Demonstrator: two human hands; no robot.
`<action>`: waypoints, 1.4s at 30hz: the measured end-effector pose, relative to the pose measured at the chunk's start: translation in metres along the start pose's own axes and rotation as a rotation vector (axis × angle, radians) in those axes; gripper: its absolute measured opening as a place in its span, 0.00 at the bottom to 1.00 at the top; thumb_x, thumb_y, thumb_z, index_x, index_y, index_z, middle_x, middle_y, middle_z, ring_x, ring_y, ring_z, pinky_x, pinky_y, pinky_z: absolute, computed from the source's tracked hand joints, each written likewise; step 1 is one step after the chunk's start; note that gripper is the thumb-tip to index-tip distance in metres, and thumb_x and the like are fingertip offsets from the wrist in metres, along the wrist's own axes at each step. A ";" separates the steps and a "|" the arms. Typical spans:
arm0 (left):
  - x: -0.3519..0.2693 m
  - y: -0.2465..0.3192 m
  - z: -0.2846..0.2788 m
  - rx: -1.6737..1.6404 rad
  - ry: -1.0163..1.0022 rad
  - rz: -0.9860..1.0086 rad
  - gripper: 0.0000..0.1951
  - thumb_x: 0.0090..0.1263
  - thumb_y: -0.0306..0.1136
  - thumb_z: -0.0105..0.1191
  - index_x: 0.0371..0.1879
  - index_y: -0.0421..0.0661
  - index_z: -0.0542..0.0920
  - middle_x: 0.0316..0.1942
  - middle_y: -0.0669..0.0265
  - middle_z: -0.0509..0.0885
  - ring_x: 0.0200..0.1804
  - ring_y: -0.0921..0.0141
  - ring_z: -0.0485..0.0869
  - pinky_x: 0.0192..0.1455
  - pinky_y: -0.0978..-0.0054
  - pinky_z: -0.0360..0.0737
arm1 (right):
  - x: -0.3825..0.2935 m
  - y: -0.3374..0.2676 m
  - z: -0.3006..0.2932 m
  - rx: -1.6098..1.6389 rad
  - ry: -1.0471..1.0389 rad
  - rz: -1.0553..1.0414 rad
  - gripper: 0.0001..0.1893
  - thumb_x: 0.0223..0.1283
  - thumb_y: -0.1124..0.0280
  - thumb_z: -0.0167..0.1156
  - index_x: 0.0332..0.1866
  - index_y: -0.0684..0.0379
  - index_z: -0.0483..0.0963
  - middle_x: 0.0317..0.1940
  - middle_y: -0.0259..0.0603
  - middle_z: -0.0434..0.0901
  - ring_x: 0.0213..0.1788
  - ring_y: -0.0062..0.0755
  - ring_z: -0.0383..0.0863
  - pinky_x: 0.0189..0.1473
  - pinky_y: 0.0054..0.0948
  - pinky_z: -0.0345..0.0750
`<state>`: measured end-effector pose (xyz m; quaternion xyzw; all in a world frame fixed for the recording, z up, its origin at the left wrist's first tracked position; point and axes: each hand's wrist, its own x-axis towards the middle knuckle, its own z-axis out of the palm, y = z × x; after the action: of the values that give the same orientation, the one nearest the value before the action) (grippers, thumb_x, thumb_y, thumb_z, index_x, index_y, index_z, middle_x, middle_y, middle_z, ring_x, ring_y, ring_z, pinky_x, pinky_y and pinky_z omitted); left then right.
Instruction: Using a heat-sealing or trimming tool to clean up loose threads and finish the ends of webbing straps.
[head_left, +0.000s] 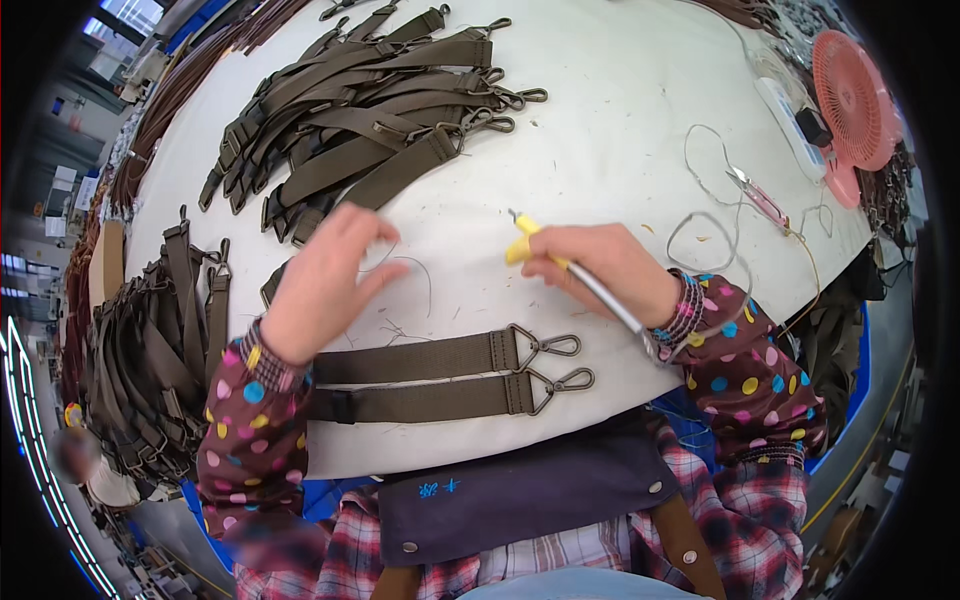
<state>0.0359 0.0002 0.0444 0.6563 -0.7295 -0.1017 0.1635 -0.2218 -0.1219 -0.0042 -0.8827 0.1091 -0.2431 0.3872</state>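
My right hand (600, 266) grips a corded hand tool (604, 289) with a yellow front part and a silver shaft; its dark tip points up and left, over the white table. My left hand (330, 277) holds nothing, fingers apart, beside a thin loose thread (429, 285). Nearer my body lie two dark olive webbing straps, an upper one (420, 360) and a lower one (442, 400), side by side, with metal snap hooks (559, 345) at their right ends. My left forearm hides their left ends. A heap of similar straps (375, 112) lies beyond my left hand.
More straps (150, 360) hang in a bundle at the left. At the right are pink-handled thread snips (759, 199), a looped cord, a white power strip (791, 131) and a pink fan (855, 101). The white table's (622, 427) near edge runs before my apron. A person is at the far left.
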 end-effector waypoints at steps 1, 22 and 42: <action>0.014 -0.009 0.002 0.091 0.129 -0.005 0.13 0.60 0.30 0.62 0.41 0.43 0.75 0.39 0.61 0.75 0.37 0.63 0.76 0.42 0.72 0.76 | 0.006 0.002 -0.001 -0.002 0.076 0.058 0.06 0.63 0.70 0.58 0.41 0.58 0.73 0.27 0.40 0.80 0.28 0.41 0.80 0.32 0.31 0.76; -0.001 -0.004 0.014 0.063 0.204 -0.067 0.10 0.63 0.36 0.60 0.34 0.46 0.74 0.26 0.65 0.81 0.28 0.60 0.80 0.30 0.67 0.75 | 0.039 0.017 0.005 0.214 -0.090 0.132 0.16 0.58 0.66 0.66 0.43 0.60 0.67 0.34 0.39 0.76 0.34 0.29 0.76 0.39 0.26 0.73; -0.037 -0.002 -0.015 0.327 -0.115 -0.061 0.11 0.59 0.31 0.61 0.39 0.46 0.76 0.37 0.62 0.76 0.43 0.61 0.78 0.38 0.68 0.75 | 0.030 0.026 0.000 -0.256 0.128 -0.102 0.11 0.56 0.76 0.62 0.39 0.59 0.67 0.25 0.42 0.77 0.34 0.47 0.79 0.35 0.36 0.74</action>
<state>0.0462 0.0371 0.0534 0.6889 -0.7243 -0.0243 0.0094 -0.1962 -0.1507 -0.0128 -0.9120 0.1185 -0.3023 0.2507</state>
